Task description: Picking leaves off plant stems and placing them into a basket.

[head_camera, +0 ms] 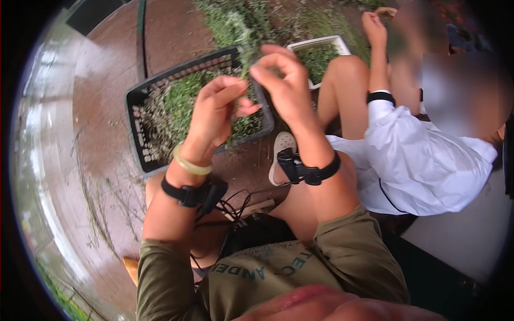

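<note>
My left hand (217, 102) pinches the lower end of a leafy green sprig (245, 48) between thumb and forefinger. The sprig rises from the grip towards the plant heap behind. Close against its right side is my right hand (287, 78), thumb and forefinger curled together and the fingers blurred. Whether those fingertips grip the stem is unclear. Both hands are over a black plastic crate (132, 116) with slotted walls. Inside the crate lie picked green leaves (182, 96) and paler, greyish leaves (154, 106), partly hidden by my left hand.
A large heap of cut leafy stems (229, 20) lies beyond the crate. To the right are a white tub (341, 42) of greens and a person in a white shirt (425, 168). Loose stems (98, 212) litter the wet reddish floor (96, 160). Black cables (237, 206) hang below my wrists.
</note>
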Tool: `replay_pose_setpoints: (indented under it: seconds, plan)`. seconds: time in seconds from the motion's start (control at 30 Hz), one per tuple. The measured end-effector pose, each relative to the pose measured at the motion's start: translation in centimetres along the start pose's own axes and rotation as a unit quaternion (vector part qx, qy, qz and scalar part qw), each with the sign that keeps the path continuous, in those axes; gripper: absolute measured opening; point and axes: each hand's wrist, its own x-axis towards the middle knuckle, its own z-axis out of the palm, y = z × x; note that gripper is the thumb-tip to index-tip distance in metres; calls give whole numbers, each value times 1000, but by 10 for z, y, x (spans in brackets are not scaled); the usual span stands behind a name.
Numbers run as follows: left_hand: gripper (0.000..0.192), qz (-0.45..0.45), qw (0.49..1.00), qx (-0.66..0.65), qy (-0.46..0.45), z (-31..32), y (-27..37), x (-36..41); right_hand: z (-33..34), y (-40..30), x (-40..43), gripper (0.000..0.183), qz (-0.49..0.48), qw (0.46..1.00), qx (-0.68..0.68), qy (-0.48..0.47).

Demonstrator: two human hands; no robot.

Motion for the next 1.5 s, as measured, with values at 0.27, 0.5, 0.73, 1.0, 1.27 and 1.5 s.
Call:
replay_pose_setpoints:
  seconds: [0.27, 0.5, 0.73, 1.0, 1.27, 1.5]
  plan:
    - [6, 6, 999, -22, 37, -11, 4, 4, -6, -3, 8, 10, 34, 999, 3, 6]
    - [8, 32, 998, -22, 40, -10, 8, 3, 3, -20, 3, 13, -119, 977, -178, -13]
    - [3, 24, 999, 39, 26, -27, 2, -10, 31, -24, -6, 9, -213, 949, -232, 19]
    - [6, 17, 999, 31, -1, -19, 0, -7, 22, -24, -10, 8, -55, 992, -111, 17]
    - [4, 39, 999, -1, 28, -46, 23, -8, -46, -28, 26, 9, 152, 870, 423, 201]
    - [4, 56, 996, -4, 63, -58, 34, -11, -21, -39, 8, 20, 144, 942, 280, -116]
